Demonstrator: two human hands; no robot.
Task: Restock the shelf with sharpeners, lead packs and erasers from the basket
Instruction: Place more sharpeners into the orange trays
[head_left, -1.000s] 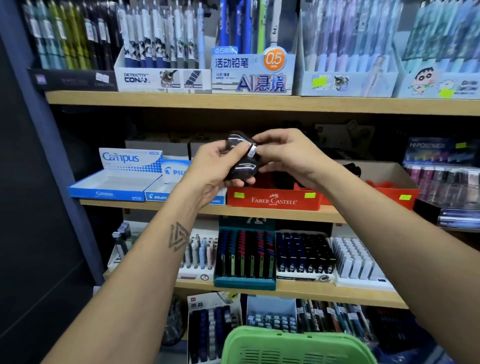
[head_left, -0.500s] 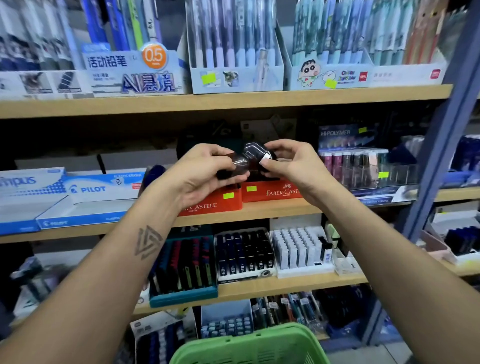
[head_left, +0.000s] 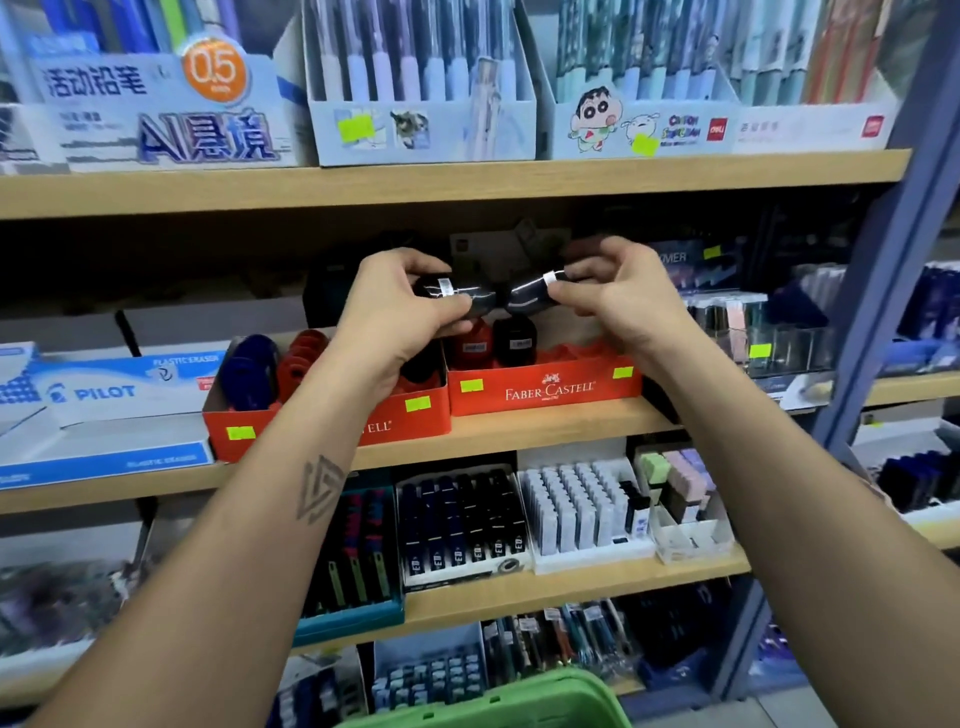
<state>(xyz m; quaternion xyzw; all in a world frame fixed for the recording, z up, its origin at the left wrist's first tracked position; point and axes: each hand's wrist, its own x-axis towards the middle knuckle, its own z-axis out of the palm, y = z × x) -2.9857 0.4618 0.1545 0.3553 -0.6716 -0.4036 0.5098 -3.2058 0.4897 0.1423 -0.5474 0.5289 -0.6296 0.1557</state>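
Note:
My left hand (head_left: 400, 306) grips a black sharpener (head_left: 451, 295) with a white barcode sticker. My right hand (head_left: 621, 296) pinches a second black sharpener (head_left: 530, 294) by its labelled end. Both sharpeners are held up side by side, just apart, above two red Faber-Castell boxes (head_left: 545, 389) on the middle shelf. The right box holds a red and a black sharpener (head_left: 514, 340); the left box (head_left: 332, 421) holds blue and red ones. The green basket (head_left: 493, 701) shows its rim at the bottom edge.
Blue-and-white Pilot eraser boxes (head_left: 104, 400) sit left of the red boxes. Lead packs (head_left: 462, 519) and white cases (head_left: 576, 509) fill the lower shelf, pen displays (head_left: 421, 124) the upper one. A blue-grey upright post (head_left: 883, 291) bounds the shelf on the right.
The view has swung left to right along the shelf. The sharpeners, held together between both hands before, are now pulled apart, one in each hand.

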